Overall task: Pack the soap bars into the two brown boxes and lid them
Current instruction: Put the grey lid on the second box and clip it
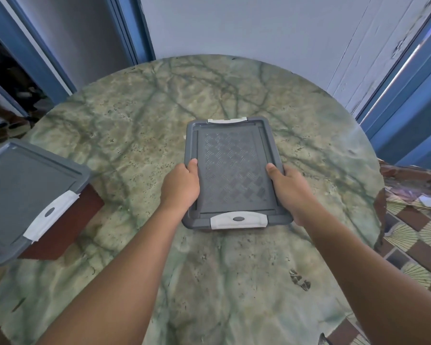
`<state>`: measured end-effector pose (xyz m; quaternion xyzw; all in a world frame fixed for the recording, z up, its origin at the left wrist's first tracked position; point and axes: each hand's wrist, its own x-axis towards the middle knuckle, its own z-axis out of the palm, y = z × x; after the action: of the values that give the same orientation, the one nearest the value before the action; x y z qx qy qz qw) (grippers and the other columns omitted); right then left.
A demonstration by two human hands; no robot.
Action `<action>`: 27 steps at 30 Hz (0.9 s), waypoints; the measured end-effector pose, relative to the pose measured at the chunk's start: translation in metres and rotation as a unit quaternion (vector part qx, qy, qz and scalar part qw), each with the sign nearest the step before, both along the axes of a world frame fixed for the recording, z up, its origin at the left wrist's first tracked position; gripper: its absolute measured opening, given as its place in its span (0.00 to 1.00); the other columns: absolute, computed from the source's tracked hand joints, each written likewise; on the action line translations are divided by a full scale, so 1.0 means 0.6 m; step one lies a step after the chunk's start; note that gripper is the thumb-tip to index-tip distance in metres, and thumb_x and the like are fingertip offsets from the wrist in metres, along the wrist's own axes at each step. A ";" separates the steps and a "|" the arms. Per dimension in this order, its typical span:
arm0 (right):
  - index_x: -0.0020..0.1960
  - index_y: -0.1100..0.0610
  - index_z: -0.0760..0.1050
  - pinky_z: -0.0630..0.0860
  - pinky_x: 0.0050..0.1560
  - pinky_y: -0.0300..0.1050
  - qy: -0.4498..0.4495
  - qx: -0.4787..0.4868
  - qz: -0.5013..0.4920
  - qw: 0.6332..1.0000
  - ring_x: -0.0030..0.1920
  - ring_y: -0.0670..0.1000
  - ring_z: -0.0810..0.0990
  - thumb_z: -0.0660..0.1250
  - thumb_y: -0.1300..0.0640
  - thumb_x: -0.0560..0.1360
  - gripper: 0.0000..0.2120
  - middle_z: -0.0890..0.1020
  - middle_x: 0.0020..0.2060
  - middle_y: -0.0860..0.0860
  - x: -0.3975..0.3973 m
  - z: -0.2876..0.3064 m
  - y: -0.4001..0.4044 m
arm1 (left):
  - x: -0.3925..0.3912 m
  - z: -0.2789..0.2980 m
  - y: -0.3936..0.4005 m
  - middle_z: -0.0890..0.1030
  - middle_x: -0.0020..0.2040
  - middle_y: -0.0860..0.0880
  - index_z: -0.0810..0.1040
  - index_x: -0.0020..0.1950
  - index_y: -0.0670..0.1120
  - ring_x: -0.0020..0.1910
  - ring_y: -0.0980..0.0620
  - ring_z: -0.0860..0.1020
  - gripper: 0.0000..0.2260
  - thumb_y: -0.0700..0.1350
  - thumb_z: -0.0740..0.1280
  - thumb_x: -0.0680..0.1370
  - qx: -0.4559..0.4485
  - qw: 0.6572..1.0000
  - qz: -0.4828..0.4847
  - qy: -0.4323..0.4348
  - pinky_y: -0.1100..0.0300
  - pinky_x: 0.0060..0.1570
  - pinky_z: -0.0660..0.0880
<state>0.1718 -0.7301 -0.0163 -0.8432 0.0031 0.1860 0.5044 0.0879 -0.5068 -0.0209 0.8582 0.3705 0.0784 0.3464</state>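
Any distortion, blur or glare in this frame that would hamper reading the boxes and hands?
Head view: strong wide-angle bending curves the door frames and the table edge; corners smear, softening the left box; the centre is sharp, so the lid pattern and both hands, left hand and right hand, read clearly; light is soft, no harsh glare.

Looked like a home, prob. a lived-in room: round green marble-look worktop (135,135) stood near a pale painted wall (259,28) w/ blue door frames (408,100) left & right. Patterned fan-and-check floor tiles (413,242) at right; dim doorway far left.
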 end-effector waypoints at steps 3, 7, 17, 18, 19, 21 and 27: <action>0.56 0.51 0.77 0.81 0.52 0.53 -0.014 -0.017 0.003 1.000 0.48 0.53 0.83 0.59 0.38 0.83 0.18 0.84 0.49 0.51 0.063 0.001 0.018 | 0.064 0.004 0.013 0.73 0.40 0.49 0.73 0.50 0.42 0.37 0.49 0.71 0.21 0.57 0.51 0.87 0.012 1.000 -0.002 0.004 0.54 0.43 0.65; 0.57 0.51 0.77 0.80 0.52 0.53 -0.023 -0.034 0.009 0.999 0.49 0.54 0.83 0.58 0.37 0.82 0.19 0.83 0.51 0.51 0.152 -0.002 0.043 | 0.147 0.008 0.032 0.70 0.38 0.51 0.72 0.50 0.43 0.35 0.51 0.69 0.20 0.56 0.51 0.87 0.015 1.000 0.004 0.015 0.54 0.41 0.63; 0.58 0.53 0.76 0.80 0.56 0.56 -0.028 -0.045 0.029 0.998 0.51 0.56 0.82 0.57 0.37 0.83 0.21 0.82 0.52 0.53 0.325 0.000 0.099 | 0.316 0.008 0.086 0.74 0.46 0.46 0.77 0.59 0.40 0.43 0.45 0.72 0.24 0.57 0.50 0.87 0.023 0.999 0.021 0.028 0.53 0.43 0.64; 0.57 0.52 0.76 0.80 0.56 0.56 -0.024 -0.041 0.031 0.998 0.50 0.56 0.82 0.57 0.36 0.82 0.21 0.83 0.52 0.52 0.335 0.000 0.102 | 0.326 0.007 0.089 0.74 0.45 0.47 0.77 0.58 0.40 0.41 0.45 0.72 0.24 0.57 0.50 0.87 0.026 0.999 0.022 0.032 0.54 0.41 0.65; 0.56 0.51 0.76 0.81 0.55 0.57 -0.020 -0.034 0.031 0.999 0.49 0.56 0.83 0.57 0.35 0.81 0.21 0.83 0.51 0.52 0.343 -0.002 0.105 | 0.334 0.006 0.091 0.74 0.44 0.47 0.77 0.56 0.40 0.39 0.46 0.72 0.24 0.57 0.50 0.87 0.030 0.999 0.024 0.037 0.54 0.38 0.64; 0.56 0.49 0.77 0.82 0.54 0.57 -0.018 -0.028 0.032 0.999 0.49 0.55 0.84 0.57 0.34 0.80 0.21 0.83 0.51 0.51 0.353 -0.006 0.107 | 0.344 0.003 0.093 0.73 0.40 0.48 0.76 0.53 0.41 0.35 0.50 0.70 0.23 0.57 0.50 0.87 0.037 0.998 0.032 0.039 0.55 0.33 0.61; 0.57 0.52 0.72 0.79 0.46 0.53 -0.046 -0.055 0.016 0.997 0.46 0.54 0.81 0.58 0.34 0.81 0.21 0.82 0.49 0.52 0.350 -0.009 0.106 | 0.332 0.015 0.080 0.76 0.43 0.47 0.73 0.51 0.42 0.38 0.48 0.73 0.21 0.59 0.53 0.86 0.063 0.996 0.058 0.014 0.54 0.32 0.62</action>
<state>0.3815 -0.6667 -0.0216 -0.8774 -0.0235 0.1550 0.4534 0.2871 -0.4586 -0.0121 0.8562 0.4190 0.1095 0.2817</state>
